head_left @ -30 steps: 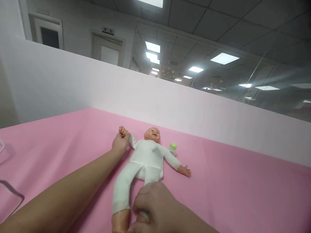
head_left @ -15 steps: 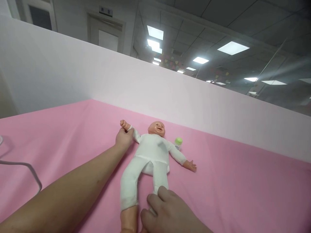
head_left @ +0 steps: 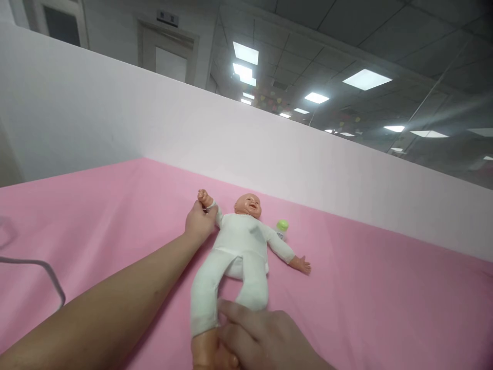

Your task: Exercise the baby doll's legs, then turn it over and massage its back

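A baby doll in white clothing lies on its back on a pink sheet, its head toward the white wall. Its raised arm on the left is gripped at the wrist by my left hand. My right hand is over the doll's lower legs, near the bottom edge. The index finger points left toward the shin on the left, and the other fingers are bent. The doll's foot on the right is partly hidden beneath this hand, and whether the fingers hold it is unclear.
A small bottle with a green cap stands by the doll's arm on the right. A grey cable curves over the sheet at the left. Behind the sheet rises a white partition.
My left hand has shifted slightly right with the doll's wrist, lifting its arm a little. My right hand has moved left, its index finger extending, and the doll's leg on the right now bends inward.
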A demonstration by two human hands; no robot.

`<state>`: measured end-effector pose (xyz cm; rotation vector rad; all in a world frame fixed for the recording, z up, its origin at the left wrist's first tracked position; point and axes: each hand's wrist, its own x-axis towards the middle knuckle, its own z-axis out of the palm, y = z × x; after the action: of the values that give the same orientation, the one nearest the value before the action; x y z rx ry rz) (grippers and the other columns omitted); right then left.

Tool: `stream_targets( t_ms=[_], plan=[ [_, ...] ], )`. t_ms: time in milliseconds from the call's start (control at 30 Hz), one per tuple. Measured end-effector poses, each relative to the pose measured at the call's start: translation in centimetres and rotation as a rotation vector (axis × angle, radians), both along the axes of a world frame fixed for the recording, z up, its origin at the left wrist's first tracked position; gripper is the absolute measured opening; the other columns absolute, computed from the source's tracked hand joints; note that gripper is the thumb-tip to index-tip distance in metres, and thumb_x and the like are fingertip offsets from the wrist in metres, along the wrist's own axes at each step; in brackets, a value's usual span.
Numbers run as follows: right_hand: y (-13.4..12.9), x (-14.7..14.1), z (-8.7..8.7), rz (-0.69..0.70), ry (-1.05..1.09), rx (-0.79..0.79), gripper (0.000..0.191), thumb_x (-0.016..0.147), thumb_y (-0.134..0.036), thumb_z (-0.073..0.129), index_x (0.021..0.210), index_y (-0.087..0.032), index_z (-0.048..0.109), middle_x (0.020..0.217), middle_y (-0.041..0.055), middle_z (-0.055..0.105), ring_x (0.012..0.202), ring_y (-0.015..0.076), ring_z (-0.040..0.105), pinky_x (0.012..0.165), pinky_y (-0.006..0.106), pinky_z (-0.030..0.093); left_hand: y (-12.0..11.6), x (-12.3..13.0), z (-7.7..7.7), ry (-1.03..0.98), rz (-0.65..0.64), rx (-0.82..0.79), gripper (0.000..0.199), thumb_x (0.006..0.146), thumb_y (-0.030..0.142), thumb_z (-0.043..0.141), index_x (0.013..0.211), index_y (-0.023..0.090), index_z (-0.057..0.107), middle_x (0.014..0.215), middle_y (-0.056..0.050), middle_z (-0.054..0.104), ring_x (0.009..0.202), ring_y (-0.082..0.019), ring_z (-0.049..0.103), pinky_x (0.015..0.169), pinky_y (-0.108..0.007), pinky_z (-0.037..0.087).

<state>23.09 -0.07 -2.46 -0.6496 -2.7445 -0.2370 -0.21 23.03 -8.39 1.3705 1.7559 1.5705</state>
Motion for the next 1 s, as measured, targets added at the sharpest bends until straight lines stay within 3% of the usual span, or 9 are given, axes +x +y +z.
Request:
stream_targets(
  t_ms=[200, 300, 433, 633, 733, 833, 1000],
  plan=[
    [0.1, -0.1, 3.0, 0.048, 0.349, -0.008, 0.024, 0.088, -0.013, 0.054, 0.111, -0.018, 0.058, 0.107, 0.011, 0.075, 0.086, 0.0217, 0.074, 0.071, 0.031, 0.062, -1.8, 1.4, 1.3, 0.272, -0.083, 0.265, 0.029, 0.099, 0.052, 0.052, 0.104, 0.024, 0.058, 0.107, -0.006, 0.07, 0.1, -0.026, 0.065, 0.086, -0.039, 0.05],
    [0.8, 0.2, 3.7, -0.022, 0.395, -0.022, 0.03, 0.085, -0.009, 0.052, 0.112, -0.02, 0.059, 0.114, 0.0127, 0.073, 0.106, 0.0256, 0.072, 0.088, 0.037, 0.061, -2.3, 2.2, 1.6, 0.443, -0.181, 0.303, 0.026, 0.101, 0.044, 0.05, 0.111, 0.024, 0.061, 0.113, -0.008, 0.07, 0.107, -0.027, 0.064, 0.092, -0.04, 0.049],
    [3.0, 1.5, 2.5, -0.15, 0.453, -0.109, 0.03, 0.095, -0.011, 0.05, 0.123, -0.02, 0.056, 0.138, 0.0155, 0.064, 0.138, 0.027, 0.055, 0.108, 0.043, 0.053, -2.5, 3.1, 1.6, 0.74, -0.357, 0.265, 0.035, 0.101, 0.04, 0.048, 0.128, 0.021, 0.061, 0.123, -0.011, 0.071, 0.117, -0.03, 0.063, 0.103, -0.045, 0.045],
    [6.7, 3.3, 0.3, -0.278, 0.521, -0.478, 0.039, 0.099, -0.021, 0.055, 0.138, -0.028, 0.055, 0.16, 0.0085, 0.046, 0.152, 0.0256, 0.038, 0.123, 0.052, 0.036, -3.0, 3.4, 1.3, 0.925, -0.421, 0.195, 0.067, 0.104, 0.057, 0.031, 0.155, 0.015, 0.045, 0.149, -0.016, 0.058, 0.142, -0.04, 0.045, 0.117, -0.055, 0.033],
    [8.0, 3.4, -0.2, -0.303, 0.611, -0.574, 0.038, 0.097, -0.023, 0.06, 0.134, -0.028, 0.058, 0.158, 0.0073, 0.048, 0.151, 0.0256, 0.038, 0.123, 0.051, 0.035, -3.2, 3.4, 1.2, 0.934, -0.485, 0.156, 0.073, 0.103, 0.061, 0.029, 0.163, 0.019, 0.034, 0.16, -0.013, 0.046, 0.149, -0.044, 0.034, 0.12, -0.06, 0.027],
    [9.1, 3.2, -1.0, -0.344, 0.725, -0.61, 0.038, 0.091, -0.023, 0.067, 0.129, -0.027, 0.06, 0.156, 0.0074, 0.05, 0.148, 0.0267, 0.043, 0.122, 0.051, 0.037, -3.2, 3.5, 1.3, 0.918, -0.528, 0.123, 0.07, 0.102, 0.062, 0.033, 0.163, 0.028, 0.035, 0.165, -0.008, 0.041, 0.152, -0.046, 0.029, 0.12, -0.062, 0.026],
    [9.6, 3.1, -2.1, -0.361, 0.792, -0.558, 0.04, 0.088, -0.025, 0.071, 0.126, -0.027, 0.06, 0.152, 0.0074, 0.054, 0.143, 0.0271, 0.049, 0.119, 0.05, 0.04, -3.4, 3.6, 1.4, 0.839, -0.527, 0.141, 0.064, 0.1, 0.059, 0.042, 0.156, 0.029, 0.046, 0.16, -0.008, 0.048, 0.15, -0.041, 0.035, 0.122, -0.058, 0.027]
  ],
)
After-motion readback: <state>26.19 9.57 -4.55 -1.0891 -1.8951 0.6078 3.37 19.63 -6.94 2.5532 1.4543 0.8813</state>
